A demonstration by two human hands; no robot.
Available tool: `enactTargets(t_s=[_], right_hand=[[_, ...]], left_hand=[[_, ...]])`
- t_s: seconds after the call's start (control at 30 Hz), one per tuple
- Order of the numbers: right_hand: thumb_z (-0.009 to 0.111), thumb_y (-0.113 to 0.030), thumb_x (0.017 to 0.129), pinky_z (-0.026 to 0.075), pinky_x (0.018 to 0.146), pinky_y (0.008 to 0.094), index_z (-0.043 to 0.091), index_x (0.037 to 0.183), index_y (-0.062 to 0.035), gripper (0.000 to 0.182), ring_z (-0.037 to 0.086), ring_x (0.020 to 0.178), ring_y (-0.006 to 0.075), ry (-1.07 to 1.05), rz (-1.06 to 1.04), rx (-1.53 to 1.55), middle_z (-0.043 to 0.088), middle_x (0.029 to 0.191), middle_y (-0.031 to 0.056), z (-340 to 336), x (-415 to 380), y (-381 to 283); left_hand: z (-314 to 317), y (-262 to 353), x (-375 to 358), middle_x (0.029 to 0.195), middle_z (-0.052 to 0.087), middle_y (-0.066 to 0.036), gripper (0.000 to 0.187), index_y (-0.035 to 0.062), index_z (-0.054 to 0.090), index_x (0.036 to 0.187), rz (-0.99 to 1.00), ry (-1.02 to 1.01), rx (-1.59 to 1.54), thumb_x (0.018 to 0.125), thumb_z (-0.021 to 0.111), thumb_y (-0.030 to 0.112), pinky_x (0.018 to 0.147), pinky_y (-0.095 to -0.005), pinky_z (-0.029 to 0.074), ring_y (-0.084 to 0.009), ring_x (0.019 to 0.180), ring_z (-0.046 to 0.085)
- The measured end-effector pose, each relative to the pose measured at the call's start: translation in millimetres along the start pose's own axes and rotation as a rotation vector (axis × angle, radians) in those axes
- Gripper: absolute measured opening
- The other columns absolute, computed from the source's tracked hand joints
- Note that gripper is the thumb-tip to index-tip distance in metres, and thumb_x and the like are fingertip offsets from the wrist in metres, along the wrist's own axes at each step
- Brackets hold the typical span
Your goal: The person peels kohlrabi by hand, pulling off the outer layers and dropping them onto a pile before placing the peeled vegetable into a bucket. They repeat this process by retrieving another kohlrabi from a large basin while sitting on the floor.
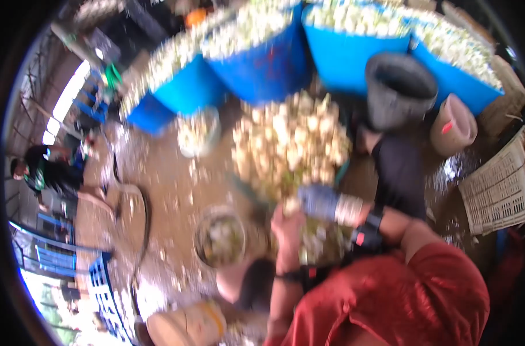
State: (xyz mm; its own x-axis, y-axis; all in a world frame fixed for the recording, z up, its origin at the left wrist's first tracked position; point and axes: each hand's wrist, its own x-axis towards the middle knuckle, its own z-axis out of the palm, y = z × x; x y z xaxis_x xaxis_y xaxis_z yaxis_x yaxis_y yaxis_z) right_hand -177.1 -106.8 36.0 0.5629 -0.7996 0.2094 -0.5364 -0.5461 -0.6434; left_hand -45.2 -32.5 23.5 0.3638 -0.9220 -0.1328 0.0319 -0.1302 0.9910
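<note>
My left hand (288, 224), bare and with a dark band at its wrist, has its fingers closed round a pale, bulb-like vegetable (291, 205). Motion blur hides the vegetable's exact kind. Close against it is my right hand (319, 202) in a blue-grey glove, fingers curled; whatever it grips is too smeared to name. Just beyond both hands rises a large heap of pale yellowish vegetables (291, 135) with some green bits. Pale and green scraps (320, 239) lie under my forearms. A round basin (198, 245) with pale and greenish pieces stands at the left.
Big blue tubs (262, 66) full of whitish vegetables line the far side. A black bucket (383, 106), a pinkish pail (450, 141) and a white crate (493, 190) stand at right. A hose (146, 219) crosses the wet, littered floor; another person (60, 173) is far left.
</note>
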Motion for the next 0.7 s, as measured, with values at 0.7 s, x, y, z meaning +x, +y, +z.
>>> enactTargets(t_s=[0.7], right_hand=[[0.061,-0.018,0.066,0.043,0.059,0.0463,0.057,0.068,-0.0065,0.012,0.057,0.064,0.0352,0.223,-0.016,-0.227,0.057,0.065,0.0137,2,6,3]], left_hand=[[17,-7,10,0.081,0.064,-0.011,0.056,-0.0113,0.041,0.128,0.032,0.067,-0.187,0.076,0.063,-0.007,0.051,-0.0213,0.049,-0.0118,0.062,0.060]])
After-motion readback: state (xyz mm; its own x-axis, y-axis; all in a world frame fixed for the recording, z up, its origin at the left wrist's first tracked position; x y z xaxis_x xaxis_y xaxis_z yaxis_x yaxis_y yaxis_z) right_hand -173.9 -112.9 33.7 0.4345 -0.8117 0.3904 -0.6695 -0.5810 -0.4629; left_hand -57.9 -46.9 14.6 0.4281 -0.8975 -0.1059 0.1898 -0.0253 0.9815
